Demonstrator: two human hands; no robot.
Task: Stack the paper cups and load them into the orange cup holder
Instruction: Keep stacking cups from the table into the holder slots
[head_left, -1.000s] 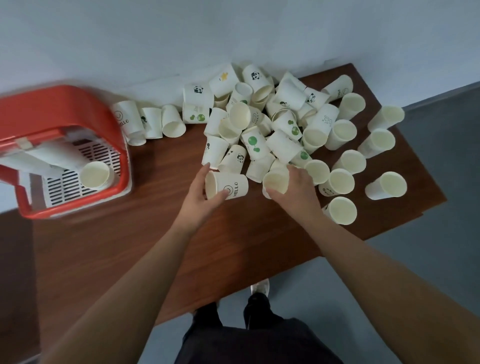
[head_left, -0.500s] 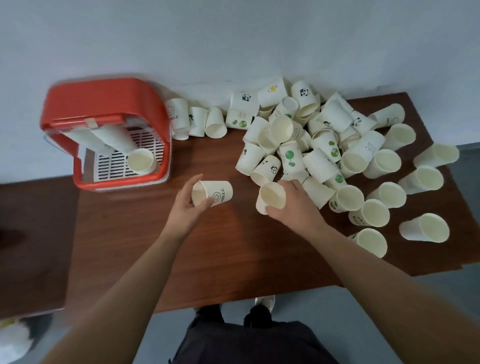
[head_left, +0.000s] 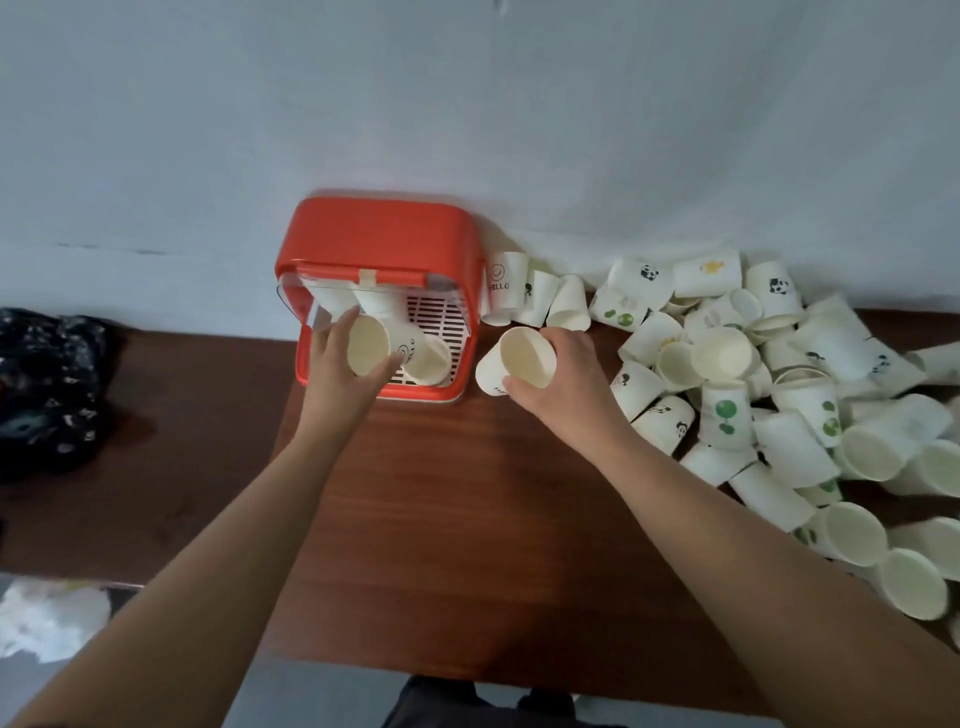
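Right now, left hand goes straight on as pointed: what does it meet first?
Probably the stacked cups inside the orange holder; the left hand, gripping a cup, points into its opening. Depth unclear.

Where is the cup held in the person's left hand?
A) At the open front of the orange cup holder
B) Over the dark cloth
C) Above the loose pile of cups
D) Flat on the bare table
A: the left hand grips its cup at the open front of the orange cup holder.
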